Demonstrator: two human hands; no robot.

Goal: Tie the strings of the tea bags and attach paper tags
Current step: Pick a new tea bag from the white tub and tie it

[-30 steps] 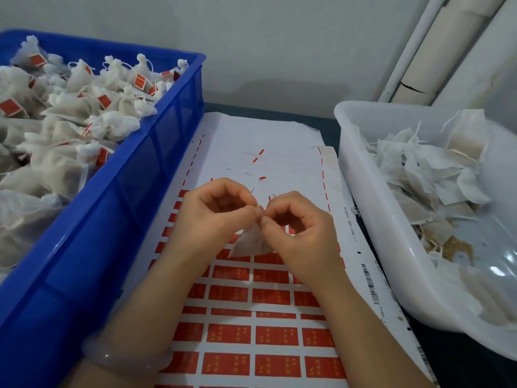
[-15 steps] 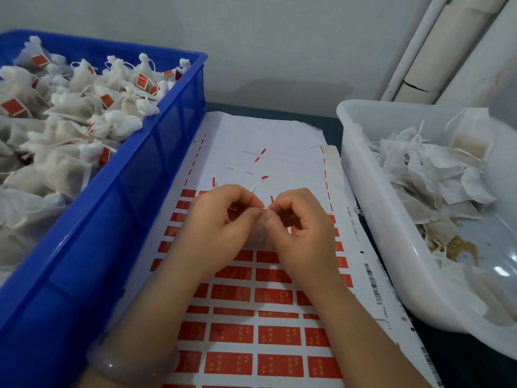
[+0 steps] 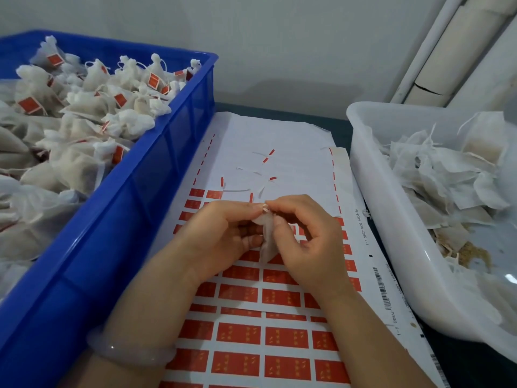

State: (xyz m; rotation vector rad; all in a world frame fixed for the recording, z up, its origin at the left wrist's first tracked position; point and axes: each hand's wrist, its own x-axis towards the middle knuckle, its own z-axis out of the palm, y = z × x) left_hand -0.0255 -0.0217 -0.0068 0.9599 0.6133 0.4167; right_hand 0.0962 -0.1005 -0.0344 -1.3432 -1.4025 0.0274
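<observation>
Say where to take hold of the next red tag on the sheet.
Probably the top-left red tag: it lies flat, so lift its far edge, coming from the far side, where the sheet is already stripped and nothing crowds that edge.

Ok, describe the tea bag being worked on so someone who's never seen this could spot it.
A sheet of red tags lies between the blue crate on the left and the white tub on the right. Over its middle, the left hand and right hand pinch one small white tea bag. It is the only bag outside both bins.
</observation>
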